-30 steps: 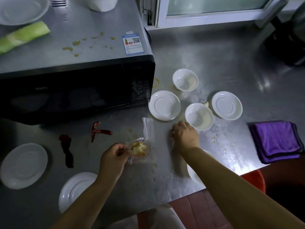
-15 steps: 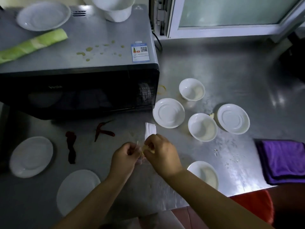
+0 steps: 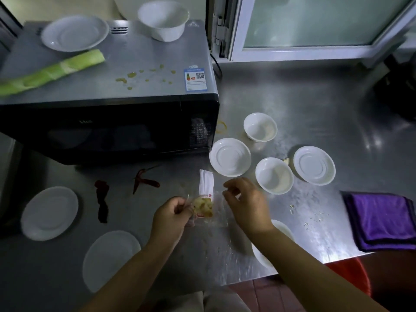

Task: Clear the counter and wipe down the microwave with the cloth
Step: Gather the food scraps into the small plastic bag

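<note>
Our right hand (image 3: 246, 202) has let go and hangs loose; our left hand (image 3: 172, 213) still pinches the scrap bag (image 3: 206, 204). More crumbs remain.

A steel counter (image 3: 292, 97) fills the frame. On it: a black microwave (image 3: 108, 127) at upper left, white plates and bowls scattered across the middle, dried red chillies (image 3: 144, 181) centre left, and a folded purple cloth (image 3: 380, 219) at right.

Both forearms are left bare, no sleeves seen; light beige trousers (image 3: 202, 300) are worn below.
</note>
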